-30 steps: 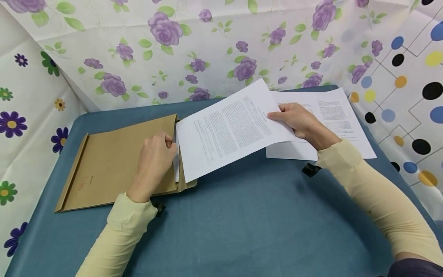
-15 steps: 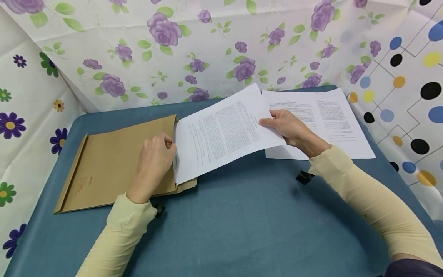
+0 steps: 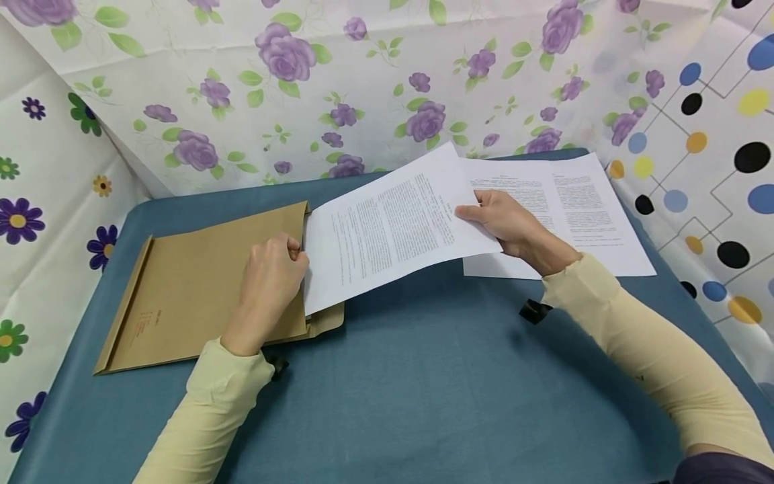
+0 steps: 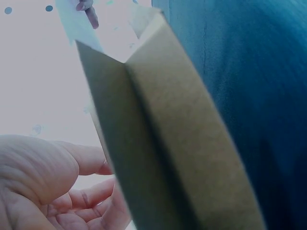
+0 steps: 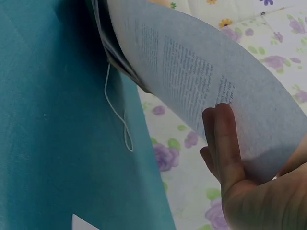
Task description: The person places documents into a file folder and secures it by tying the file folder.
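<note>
A brown paper envelope (image 3: 205, 282) lies on the left of the table, its mouth toward the right. My left hand (image 3: 272, 289) pinches the upper layer at that mouth; in the left wrist view, thumb and curled fingers (image 4: 91, 158) meet at its edge. My right hand (image 3: 508, 222) holds a printed sheet of paper (image 3: 387, 228) by its right end, thumb on top and fingers (image 5: 225, 139) beneath. The raised sheet bows slightly, and its left edge sits right at the envelope's mouth. How far it reaches inside is hidden.
More printed paper (image 3: 592, 222) lies flat at the back right of the blue-covered table (image 3: 423, 390), partly behind my right hand. A thin white string (image 5: 122, 120) hangs from the envelope's mouth. Flower-patterned sheeting (image 3: 363, 87) hangs behind the table.
The right hand has moved the sheet left and slightly down, bringing its left edge from over the flap to the envelope's mouth. The left hand and envelope have stayed almost in place.
</note>
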Action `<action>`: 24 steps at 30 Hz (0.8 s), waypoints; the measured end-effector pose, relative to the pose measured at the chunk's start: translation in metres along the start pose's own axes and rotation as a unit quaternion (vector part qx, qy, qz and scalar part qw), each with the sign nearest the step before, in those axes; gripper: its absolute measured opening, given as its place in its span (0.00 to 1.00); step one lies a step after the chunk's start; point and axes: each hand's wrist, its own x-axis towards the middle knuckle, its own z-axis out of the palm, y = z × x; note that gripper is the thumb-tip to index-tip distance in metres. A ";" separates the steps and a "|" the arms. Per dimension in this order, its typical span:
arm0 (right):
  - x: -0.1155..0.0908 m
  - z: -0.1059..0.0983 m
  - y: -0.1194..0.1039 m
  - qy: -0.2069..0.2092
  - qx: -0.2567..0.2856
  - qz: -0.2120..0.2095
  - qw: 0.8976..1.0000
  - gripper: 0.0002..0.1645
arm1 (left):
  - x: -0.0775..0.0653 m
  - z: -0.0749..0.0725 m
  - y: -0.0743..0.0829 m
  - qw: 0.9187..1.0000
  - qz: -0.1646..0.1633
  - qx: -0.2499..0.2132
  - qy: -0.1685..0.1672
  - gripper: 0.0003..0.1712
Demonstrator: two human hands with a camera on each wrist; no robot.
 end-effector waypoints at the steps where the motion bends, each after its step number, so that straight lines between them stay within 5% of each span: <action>1: 0.000 0.001 0.002 -0.002 0.003 0.002 1.000 0.25 | 0.000 0.000 0.000 1.000 0.000 0.001 0.000 0.09; 11: 0.002 0.020 0.016 -0.091 0.032 0.006 0.995 0.26 | 0.000 0.001 0.002 1.000 0.001 0.006 0.004 0.09; 20: -0.001 0.019 0.012 -0.238 0.032 -0.014 0.971 0.26 | 0.000 0.001 0.001 1.000 0.002 0.006 0.005 0.10; 24: 0.000 0.019 0.012 -0.262 0.039 -0.008 0.964 0.26 | 0.000 0.001 0.002 1.000 0.002 0.006 0.004 0.10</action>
